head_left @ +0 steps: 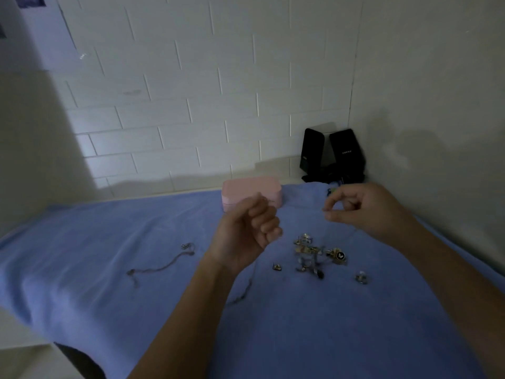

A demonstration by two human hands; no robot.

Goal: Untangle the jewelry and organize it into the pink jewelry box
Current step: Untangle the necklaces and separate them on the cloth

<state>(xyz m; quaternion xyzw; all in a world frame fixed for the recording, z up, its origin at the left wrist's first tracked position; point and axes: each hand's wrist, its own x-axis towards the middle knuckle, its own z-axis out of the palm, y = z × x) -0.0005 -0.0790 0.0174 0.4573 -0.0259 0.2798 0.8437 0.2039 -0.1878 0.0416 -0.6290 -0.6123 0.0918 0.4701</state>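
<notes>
The left hand (246,228) is curled round a fine chain (246,292) whose tail trails onto the blue cloth (109,269); the right hand (363,206) pinches thumb to forefinger, seemingly on the same strand, though it is too thin to confirm; pulling hard could cinch a knot or snap a link; the tail may snag the tangle of jewelry (311,253) nearby; the pink jewelry box (251,191) sits shut behind the hands.

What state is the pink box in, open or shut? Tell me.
Shut. The pink box has its lid down on the base, only a seam showing.
</notes>
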